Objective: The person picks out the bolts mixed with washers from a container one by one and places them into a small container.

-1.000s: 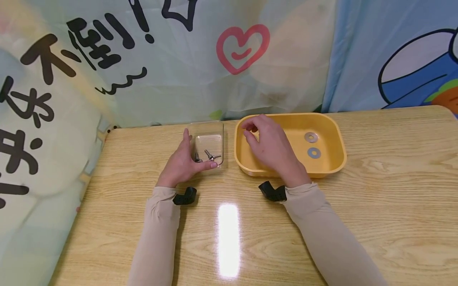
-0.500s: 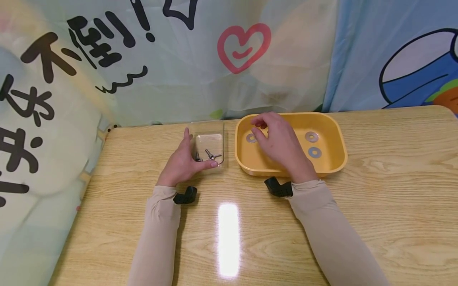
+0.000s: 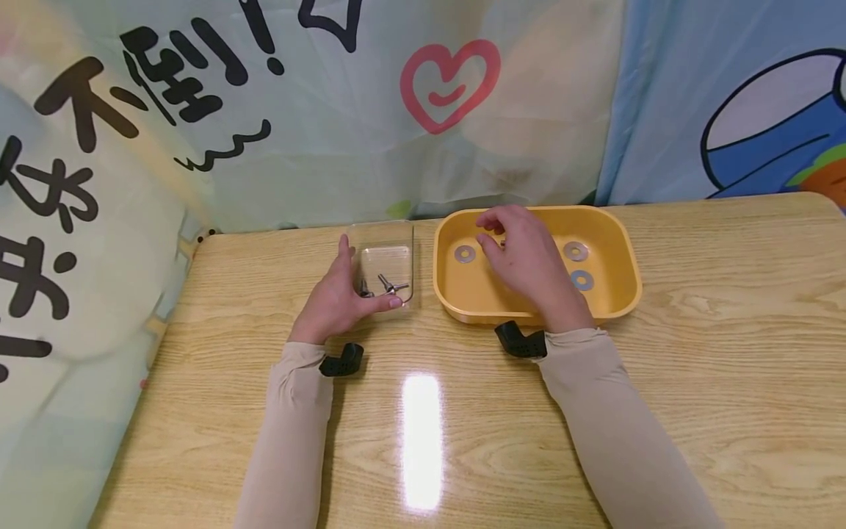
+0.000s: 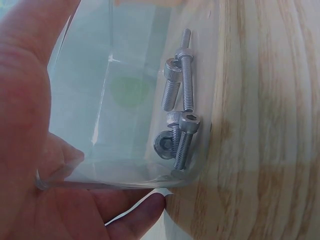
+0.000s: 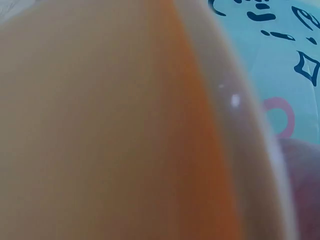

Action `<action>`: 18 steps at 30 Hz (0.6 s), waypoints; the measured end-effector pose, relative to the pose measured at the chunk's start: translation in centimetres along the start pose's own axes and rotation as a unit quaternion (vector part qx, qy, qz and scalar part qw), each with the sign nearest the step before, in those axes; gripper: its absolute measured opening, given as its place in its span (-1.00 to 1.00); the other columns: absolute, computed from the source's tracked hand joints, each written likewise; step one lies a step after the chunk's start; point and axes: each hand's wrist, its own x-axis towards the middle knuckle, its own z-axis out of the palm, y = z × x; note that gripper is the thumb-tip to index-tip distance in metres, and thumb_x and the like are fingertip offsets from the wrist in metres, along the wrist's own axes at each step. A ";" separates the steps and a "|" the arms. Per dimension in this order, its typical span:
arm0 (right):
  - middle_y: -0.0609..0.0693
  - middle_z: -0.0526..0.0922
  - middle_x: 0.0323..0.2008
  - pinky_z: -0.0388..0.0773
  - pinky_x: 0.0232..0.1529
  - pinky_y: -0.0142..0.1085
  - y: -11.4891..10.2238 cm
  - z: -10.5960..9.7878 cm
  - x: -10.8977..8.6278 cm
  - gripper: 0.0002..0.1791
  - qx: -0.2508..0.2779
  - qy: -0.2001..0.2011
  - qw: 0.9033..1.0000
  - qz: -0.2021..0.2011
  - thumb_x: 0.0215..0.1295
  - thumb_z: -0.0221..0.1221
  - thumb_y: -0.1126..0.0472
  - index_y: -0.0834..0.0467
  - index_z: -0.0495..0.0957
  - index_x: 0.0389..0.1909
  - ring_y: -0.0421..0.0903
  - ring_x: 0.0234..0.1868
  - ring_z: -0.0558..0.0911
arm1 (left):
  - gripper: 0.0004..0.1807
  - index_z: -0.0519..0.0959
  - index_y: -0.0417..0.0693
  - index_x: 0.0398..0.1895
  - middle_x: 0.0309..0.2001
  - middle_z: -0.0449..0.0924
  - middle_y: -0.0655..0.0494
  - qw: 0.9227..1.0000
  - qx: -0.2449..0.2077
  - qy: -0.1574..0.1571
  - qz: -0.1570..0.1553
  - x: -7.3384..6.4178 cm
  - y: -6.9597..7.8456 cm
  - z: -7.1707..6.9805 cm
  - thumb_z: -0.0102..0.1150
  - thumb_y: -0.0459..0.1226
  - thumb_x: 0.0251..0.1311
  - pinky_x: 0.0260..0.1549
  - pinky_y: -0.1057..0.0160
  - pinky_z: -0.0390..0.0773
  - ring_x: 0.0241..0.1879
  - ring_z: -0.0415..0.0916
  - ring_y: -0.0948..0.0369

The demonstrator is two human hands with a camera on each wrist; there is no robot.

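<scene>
At the left, my left hand (image 3: 337, 296) holds a clear plastic box (image 3: 386, 258), with the thumb along the near side and fingers at the left side. Several metal socket-head bolts (image 4: 186, 82) lie in the box, gathered along its bottom in the left wrist view. My right hand (image 3: 529, 257) is down inside a yellow tray (image 3: 624, 294), thumb and index finger curved with a gap between them. A small dark bit of a thing (image 3: 502, 243) shows beside the thumb, mostly hidden by the hand. Flat washers (image 3: 465, 254) lie to the left and right of this hand.
Both containers stand near the back edge of a wooden table (image 3: 423, 345), a narrow gap apart. A printed cloth (image 3: 317, 147) hangs right behind them. The yellow tray's blurred wall fills most of the right wrist view.
My right hand has moved right within the yellow tray, uncovering the left washer. My left hand and the clear box have stayed in place.
</scene>
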 end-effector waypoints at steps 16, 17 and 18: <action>0.28 0.55 0.06 0.36 0.25 0.03 0.9 -0.5 0.1 -0.65 -0.027 -0.062 0.996 0.049 0.35 0.22 0.32 0.35 0.54 0.12 0.19 0.10 0.47 | 0.54 -0.47 -0.11 0.61 0.60 -0.09 -0.11 1.000 -0.002 -0.001 0.004 0.1 -0.2 0.0 0.51 0.22 -0.07 0.42 -0.05 0.16 0.54 -0.02 -0.05; 0.28 0.55 0.06 0.36 0.25 0.04 0.9 -0.5 0.1 -0.65 -0.029 -0.065 0.996 0.052 0.36 0.22 0.32 0.35 0.54 0.12 0.19 0.11 0.47 | 0.53 -0.47 -0.11 0.61 0.60 -0.10 -0.11 1.000 -0.002 -0.002 0.005 0.1 -0.2 0.0 0.51 0.22 -0.07 0.42 -0.05 0.16 0.54 -0.02 -0.05; 0.28 0.55 0.07 0.36 0.25 0.04 1.0 -0.5 0.1 -0.64 -0.030 -0.066 0.996 0.054 0.36 0.22 0.31 0.35 0.53 0.12 0.19 0.11 0.47 | 0.53 -0.47 -0.11 0.61 0.60 -0.10 -0.12 1.000 -0.003 -0.002 0.005 0.1 -0.2 0.0 0.51 0.22 -0.07 0.42 -0.05 0.16 0.54 -0.03 -0.05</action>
